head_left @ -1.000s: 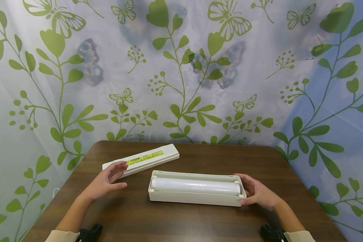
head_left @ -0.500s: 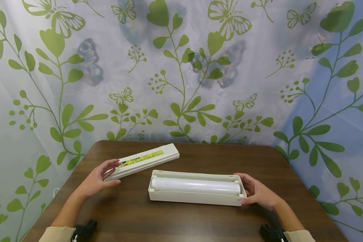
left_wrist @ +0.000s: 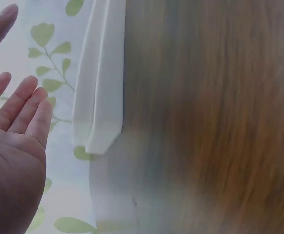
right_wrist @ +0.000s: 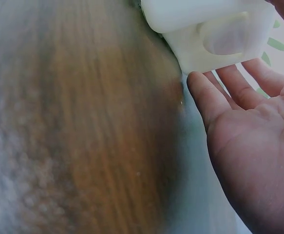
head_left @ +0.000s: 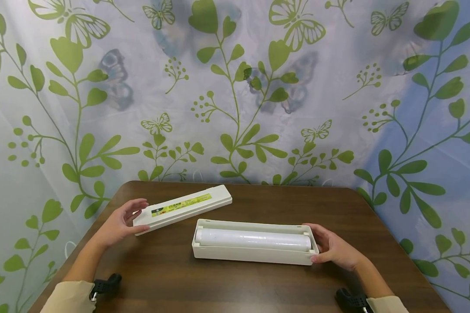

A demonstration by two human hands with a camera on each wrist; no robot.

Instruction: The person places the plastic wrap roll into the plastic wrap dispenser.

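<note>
A long white open box [head_left: 254, 255] lies across the middle of the table, with a shiny white roll of plastic wrap [head_left: 253, 240] inside. My right hand [head_left: 337, 250] grips the box's right end, thumb at the near corner and a finger at the far one. Behind and to the left rests the slim white lid [head_left: 219, 198], a yellow-green label on its top. Beside the lid's left end is my left hand [head_left: 117, 224], its fingers spread around that end. In the left wrist view a gap shows between these fingers and the lid [left_wrist: 107, 97].
The dark brown wooden table [head_left: 172, 278] has rounded far corners. A pale curtain [head_left: 235, 87] printed with green leaves and butterflies hangs behind it and at both sides. Black wrist mounts [head_left: 105, 284] sit on both forearms.
My left hand has drawn back to the left along the lid to its left end, uncovering more of the label. The right hand, box and lid have stayed in place.
</note>
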